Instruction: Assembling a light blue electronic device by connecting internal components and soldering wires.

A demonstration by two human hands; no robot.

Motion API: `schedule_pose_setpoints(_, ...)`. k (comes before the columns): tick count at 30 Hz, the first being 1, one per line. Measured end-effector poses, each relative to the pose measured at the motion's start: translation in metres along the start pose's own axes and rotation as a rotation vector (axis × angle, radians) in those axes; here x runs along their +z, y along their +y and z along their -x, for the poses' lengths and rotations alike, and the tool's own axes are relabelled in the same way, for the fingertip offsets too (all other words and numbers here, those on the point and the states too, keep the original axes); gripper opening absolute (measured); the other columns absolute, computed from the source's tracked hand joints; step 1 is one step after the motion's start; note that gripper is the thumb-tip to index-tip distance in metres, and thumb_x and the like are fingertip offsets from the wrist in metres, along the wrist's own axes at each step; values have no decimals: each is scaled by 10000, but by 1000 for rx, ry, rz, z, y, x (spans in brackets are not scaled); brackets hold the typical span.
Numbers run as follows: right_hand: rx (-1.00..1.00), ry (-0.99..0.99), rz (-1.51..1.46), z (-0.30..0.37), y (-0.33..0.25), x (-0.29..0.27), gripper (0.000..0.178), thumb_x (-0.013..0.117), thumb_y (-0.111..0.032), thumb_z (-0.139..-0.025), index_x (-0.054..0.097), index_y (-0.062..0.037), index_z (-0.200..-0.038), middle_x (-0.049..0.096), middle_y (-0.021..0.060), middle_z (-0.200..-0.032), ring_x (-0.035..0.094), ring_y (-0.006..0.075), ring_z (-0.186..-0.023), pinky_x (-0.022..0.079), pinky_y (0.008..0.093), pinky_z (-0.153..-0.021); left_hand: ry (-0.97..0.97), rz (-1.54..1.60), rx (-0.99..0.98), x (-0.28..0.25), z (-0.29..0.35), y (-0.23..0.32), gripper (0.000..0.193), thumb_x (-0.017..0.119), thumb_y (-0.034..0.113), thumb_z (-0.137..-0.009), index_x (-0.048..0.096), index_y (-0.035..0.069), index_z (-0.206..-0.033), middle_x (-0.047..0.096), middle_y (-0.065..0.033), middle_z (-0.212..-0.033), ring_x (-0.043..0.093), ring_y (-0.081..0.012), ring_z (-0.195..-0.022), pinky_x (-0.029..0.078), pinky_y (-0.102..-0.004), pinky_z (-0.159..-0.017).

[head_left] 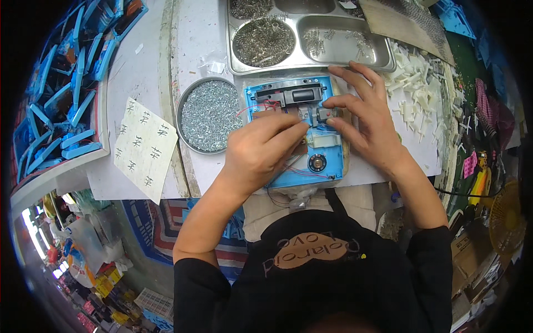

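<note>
A blue plastic casing (295,176) lies open in front of me, with red wires, a black battery-like bar (302,95), a whitish block (324,140) and a small round speaker (317,162) inside. My left hand (260,147) reaches over the casing's middle, thumb and fingertips pinched together; whatever they hold is hidden. At the casing's right side, my right hand (366,114) has its thumb and forefinger on either side of a small grey block (324,115). Its other fingers stretch out past the casing's upper right corner.
Left of the casing stands a round tin of small screws (209,115), beside a marked paper sheet (145,150). Beyond is a metal tray (311,65) of springs. White plastic parts (413,91) pile up at right. Many blue casings (69,91) fill a bin at far left.
</note>
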State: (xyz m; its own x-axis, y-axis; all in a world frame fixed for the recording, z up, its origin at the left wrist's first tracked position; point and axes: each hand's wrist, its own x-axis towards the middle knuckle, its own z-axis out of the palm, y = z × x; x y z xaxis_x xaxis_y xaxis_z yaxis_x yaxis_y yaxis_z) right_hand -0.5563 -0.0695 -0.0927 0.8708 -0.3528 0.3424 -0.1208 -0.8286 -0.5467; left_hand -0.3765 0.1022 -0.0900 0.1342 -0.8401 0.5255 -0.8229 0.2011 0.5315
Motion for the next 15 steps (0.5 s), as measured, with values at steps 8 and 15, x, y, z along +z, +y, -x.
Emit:
schedule_pose_setpoints(8,43,-76,20,-5,-5,-3,260,820,-146,-789,735,-111,-1032,535,114,-1486,340,445,-1423,346,533,-1156,10,165,-208,12,-15,-1,125,789,2,-824,752,38,-938,708,-85,-807,695,-194,-715,523,-305,-604)
schedule_pose_setpoints(15,73,-39,31,-1,-10,-15,315,810,-119,-786,753,-95,-1095,594,128,-1411,407,412,-1382,387,489,-1133,40,54,-146,11,-20,1,112,781,13,-813,751,48,-915,704,-60,-832,665,-240,-757,508,-344,-692)
